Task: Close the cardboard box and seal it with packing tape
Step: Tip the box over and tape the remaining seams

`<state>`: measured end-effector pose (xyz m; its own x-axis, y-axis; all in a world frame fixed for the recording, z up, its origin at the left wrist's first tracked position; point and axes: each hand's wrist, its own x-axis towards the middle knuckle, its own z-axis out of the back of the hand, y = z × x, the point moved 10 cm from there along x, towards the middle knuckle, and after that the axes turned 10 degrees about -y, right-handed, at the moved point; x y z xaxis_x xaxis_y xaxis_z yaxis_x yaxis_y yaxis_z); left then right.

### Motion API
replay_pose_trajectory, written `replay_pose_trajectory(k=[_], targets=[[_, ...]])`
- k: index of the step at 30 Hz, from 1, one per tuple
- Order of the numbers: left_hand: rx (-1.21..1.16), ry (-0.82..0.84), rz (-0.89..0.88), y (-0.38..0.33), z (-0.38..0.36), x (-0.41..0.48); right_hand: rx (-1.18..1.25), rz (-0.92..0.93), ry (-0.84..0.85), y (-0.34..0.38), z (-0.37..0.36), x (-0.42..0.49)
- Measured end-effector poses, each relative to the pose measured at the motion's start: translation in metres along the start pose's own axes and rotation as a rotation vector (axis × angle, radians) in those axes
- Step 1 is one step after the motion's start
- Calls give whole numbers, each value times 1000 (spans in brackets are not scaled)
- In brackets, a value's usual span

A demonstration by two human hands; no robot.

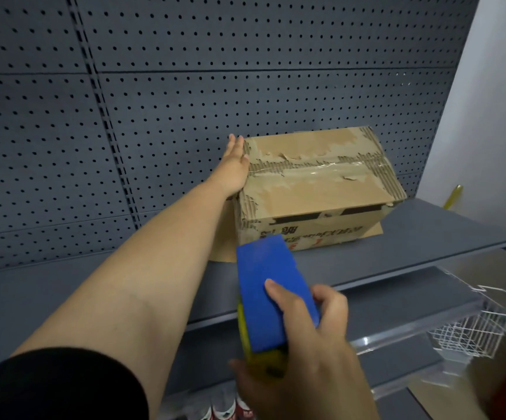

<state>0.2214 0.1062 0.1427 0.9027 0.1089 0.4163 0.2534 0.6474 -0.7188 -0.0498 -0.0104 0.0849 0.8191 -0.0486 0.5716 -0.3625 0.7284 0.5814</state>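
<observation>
The grey shelf point(427, 237) carries the cardboard box point(315, 183), flaps down. I hold the blue tape dispenser point(269, 286), nearer me, clamped in my right hand point(306, 344). My left hand point(233, 165) lies flat, fingers straight, against the box's left side.

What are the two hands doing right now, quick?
Left hand: open, flat against the cardboard box.
Right hand: holding the blue tape dispenser.

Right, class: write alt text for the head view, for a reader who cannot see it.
A person's left hand rests flat against the left side of a closed, worn cardboard box on a grey shelf, while the right hand grips a blue tape dispenser nearer the camera. Grey pegboard stands behind.
</observation>
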Motion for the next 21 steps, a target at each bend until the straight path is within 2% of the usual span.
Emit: replay_pose_trajectory(k=[2, 5, 8, 10, 13, 16, 18, 21], targets=[[-4, -34, 16, 2, 0, 2, -19, -1, -16, -6, 0, 5], [71, -189, 6, 1, 13, 4, -24, 16, -42, -8, 2, 17], [241, -327, -206, -18, 27, -4, -97, -29, 102, -15, -5, 21], [319, -348, -337, -32, 28, -15, -151, -39, 148, -19, -7, 27], [428, -259, -408, -39, 24, -33, -180, -5, 149, -20, -4, 36], [395, 16, -346, -19, 5, -52, -161, 29, 124, -22, -3, 43], [333, 141, -301, -8, -4, -63, -143, 35, 107, -22, -3, 46], [274, 155, -248, -1, -8, -63, -113, 25, 88, -24, -8, 47]])
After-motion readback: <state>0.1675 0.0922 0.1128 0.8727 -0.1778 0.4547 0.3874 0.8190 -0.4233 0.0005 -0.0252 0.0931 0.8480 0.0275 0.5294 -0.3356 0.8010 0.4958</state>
